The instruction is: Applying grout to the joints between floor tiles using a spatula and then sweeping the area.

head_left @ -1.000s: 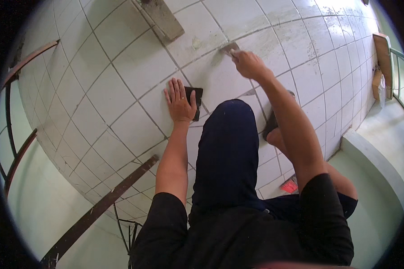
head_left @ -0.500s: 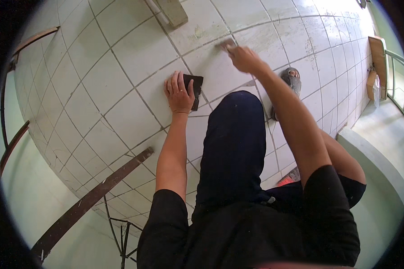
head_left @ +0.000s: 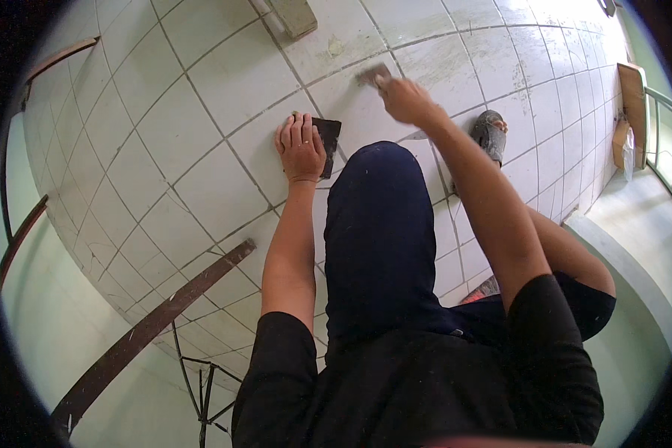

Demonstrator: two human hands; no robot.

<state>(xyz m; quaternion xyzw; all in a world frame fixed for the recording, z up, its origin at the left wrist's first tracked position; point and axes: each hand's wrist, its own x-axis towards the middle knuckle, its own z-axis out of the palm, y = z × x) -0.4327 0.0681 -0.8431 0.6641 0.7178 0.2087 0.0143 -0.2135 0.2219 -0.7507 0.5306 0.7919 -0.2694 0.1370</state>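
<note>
My right hand (head_left: 408,101) is closed round the handle of a scraper (head_left: 369,73) with a broad, flat blade. The blade is smeared by motion and sits at the white tiled floor (head_left: 224,82), near a grout line. To the left, my left hand (head_left: 302,151) rests low over the floor, its fingers bent over a flat black plate (head_left: 328,142) with straight edges. Much of this plate lies hidden under my palm, and so does whatever handle it may have. Pale smudges mark the tiles beyond the scraper.
A pale block (head_left: 295,19) stands at the far edge. A dark brown bar (head_left: 157,328) slants in at lower left, by a thin black metal frame (head_left: 205,396). My sandalled foot (head_left: 490,136) is right of my knee. A wooden board (head_left: 632,101) leans at far right.
The scraper has shifted slightly, and its blade shows more fully now. My left hand has moved a little to the right and up with the black plate, its fingers closer together.
</note>
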